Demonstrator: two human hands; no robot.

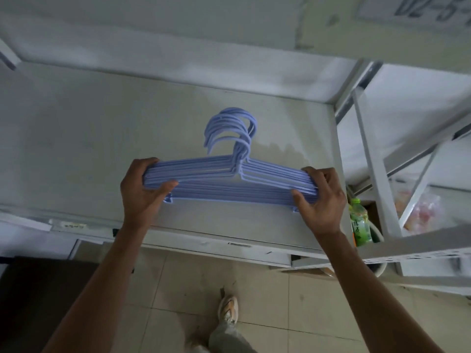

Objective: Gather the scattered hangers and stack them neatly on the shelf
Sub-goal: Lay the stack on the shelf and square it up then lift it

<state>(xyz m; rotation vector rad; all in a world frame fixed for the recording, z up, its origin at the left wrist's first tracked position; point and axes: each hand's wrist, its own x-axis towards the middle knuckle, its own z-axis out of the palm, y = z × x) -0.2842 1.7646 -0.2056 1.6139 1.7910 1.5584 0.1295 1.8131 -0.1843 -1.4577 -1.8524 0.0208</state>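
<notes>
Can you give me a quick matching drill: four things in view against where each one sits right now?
Things:
1. left hand
2. right hand
3. green bottle
4. sneaker

Places:
A. on the tiled floor
B. gripping the right end of the blue hangers
C. beside the shelf, low on the right
D. gripping the hangers' left end

Pairs: 1-D, 2-B, 3-C, 4-A
</notes>
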